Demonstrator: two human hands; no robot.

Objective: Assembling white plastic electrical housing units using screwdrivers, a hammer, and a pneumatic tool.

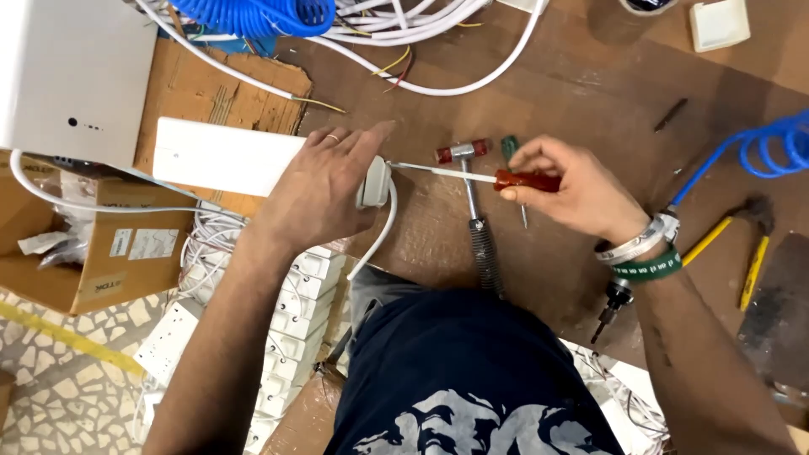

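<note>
Two hands work one small part: the left hand [324, 190] presses a white plug [373, 181] down on the brown tabletop [590, 93], its grip closed over the body, while the right hand [573, 190] has its grip clamped on the red handle of a screwdriver [472, 174] whose shaft reaches to the plug's end. Judged from this, the blade wants to stay in line with the screw and the plug pinned flat, so the tip does not skid toward the left fingers. A white cable [379, 236] trails from the plug toward the person's lap. Directly under the shaft lies a small hammer [472, 211], with a green-handled screwdriver [514, 168] beside it; both crowd the wrist's swing. Stacked white sockets [295, 312] sit below the left forearm.
</note>
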